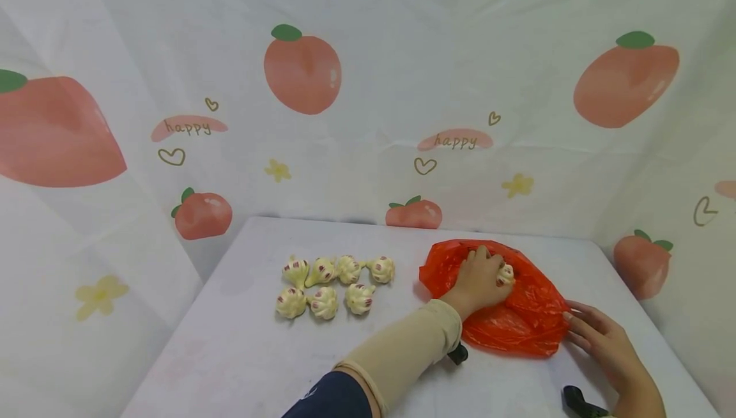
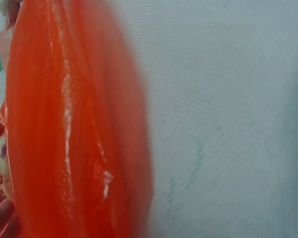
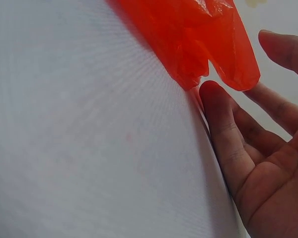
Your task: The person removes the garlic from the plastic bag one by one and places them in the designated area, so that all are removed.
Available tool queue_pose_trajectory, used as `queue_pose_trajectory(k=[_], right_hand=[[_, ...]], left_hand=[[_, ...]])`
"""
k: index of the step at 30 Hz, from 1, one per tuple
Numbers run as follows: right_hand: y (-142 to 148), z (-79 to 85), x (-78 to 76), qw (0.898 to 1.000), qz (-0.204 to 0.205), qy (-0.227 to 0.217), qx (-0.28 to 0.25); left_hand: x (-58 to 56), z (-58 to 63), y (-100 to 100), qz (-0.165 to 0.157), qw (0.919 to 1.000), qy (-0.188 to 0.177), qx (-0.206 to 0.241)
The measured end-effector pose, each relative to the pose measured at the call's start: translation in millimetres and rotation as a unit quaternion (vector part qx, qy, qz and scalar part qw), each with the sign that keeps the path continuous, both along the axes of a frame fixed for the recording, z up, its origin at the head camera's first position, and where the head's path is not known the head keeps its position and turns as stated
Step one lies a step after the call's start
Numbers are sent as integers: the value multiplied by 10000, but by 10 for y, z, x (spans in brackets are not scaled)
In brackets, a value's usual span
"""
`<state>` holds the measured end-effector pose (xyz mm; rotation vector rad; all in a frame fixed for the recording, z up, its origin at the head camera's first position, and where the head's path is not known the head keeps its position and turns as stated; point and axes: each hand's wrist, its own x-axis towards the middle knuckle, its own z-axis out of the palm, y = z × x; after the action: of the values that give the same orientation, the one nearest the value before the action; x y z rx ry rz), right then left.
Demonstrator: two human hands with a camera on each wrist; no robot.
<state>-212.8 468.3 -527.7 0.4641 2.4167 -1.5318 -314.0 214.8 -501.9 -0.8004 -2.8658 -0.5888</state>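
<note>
A red plastic bag point(image 1: 535, 316) lies spread on the white table, its mouth facing up and left. My left hand point(image 1: 478, 277) reaches over the bag's mouth and grips a pale garlic bulb point(image 1: 505, 275) with purplish marks. In the left wrist view, fingers point(image 2: 1, 215) curl about that bulb at the left edge, partly hidden behind the red plastic. At the bag's right end is my right hand point(image 1: 600, 341), its fingers extended and fingertips at the plastic. The right wrist view shows those fingers point(image 3: 223, 124) spread beside the bag's edge.
Several garlic bulbs point(image 1: 324, 303) stand in two rows left of the bag. A white cloth backdrop point(image 1: 356, 169) printed with peaches rises behind the table point(image 1: 230, 354). Black wrist-worn pieces point(image 1: 458, 354) show at both wrists.
</note>
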Motion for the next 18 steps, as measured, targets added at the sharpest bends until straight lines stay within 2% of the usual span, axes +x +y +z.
queue_pose_trajectory(k=[9,18], right_hand=[[-16,11,6,10000,-33,-41,-14],[-13,7,3,10000,-12,-54,-2]], left_hand=[[-19,-29,-1,-92,9998,-60,180],[6,-51,-21,-207,9975,-448,503]])
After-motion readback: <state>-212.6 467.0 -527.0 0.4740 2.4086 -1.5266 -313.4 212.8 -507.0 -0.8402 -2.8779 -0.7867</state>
